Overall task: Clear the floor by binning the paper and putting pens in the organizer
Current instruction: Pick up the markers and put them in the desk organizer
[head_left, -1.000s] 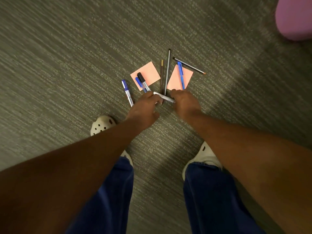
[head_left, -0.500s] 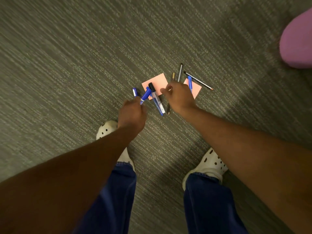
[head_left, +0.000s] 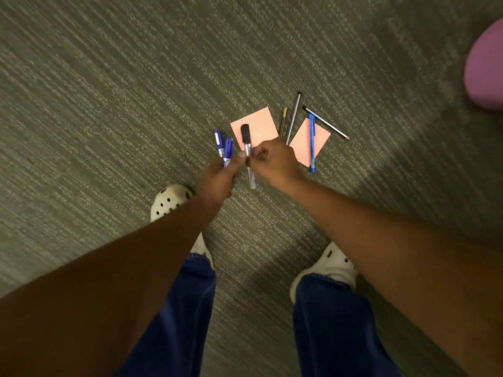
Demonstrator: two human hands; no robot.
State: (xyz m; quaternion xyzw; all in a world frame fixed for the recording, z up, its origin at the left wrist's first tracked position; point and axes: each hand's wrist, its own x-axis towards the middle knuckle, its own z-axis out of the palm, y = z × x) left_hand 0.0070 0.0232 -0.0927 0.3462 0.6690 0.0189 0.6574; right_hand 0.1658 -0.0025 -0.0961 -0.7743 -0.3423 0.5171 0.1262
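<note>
Two pink paper sheets (head_left: 260, 121) (head_left: 301, 144) lie on the grey carpet. My left hand (head_left: 219, 179) is closed on a blue marker (head_left: 228, 151); a second blue-capped marker (head_left: 218, 141) shows just left of it, and I cannot tell whether it is held or on the floor. My right hand (head_left: 275, 161) pinches a black-capped marker (head_left: 246, 138) upright, and my left thumb touches it too. A blue pen (head_left: 312, 142) rests on the right sheet. A thin gold pen (head_left: 283, 122), a grey pen (head_left: 294, 115) and a silver pencil (head_left: 326, 123) lie beside the sheets.
My two white clogs (head_left: 170, 200) (head_left: 333, 263) stand on the carpet just below the pile. A pink rounded object (head_left: 485, 63) sits at the top right edge. No bin or organizer is in view.
My hands have come together over the left sheet. The black-capped marker has gone from lying by the paper to being pinched upright by my right hand. The blue marker stays in my left hand.
</note>
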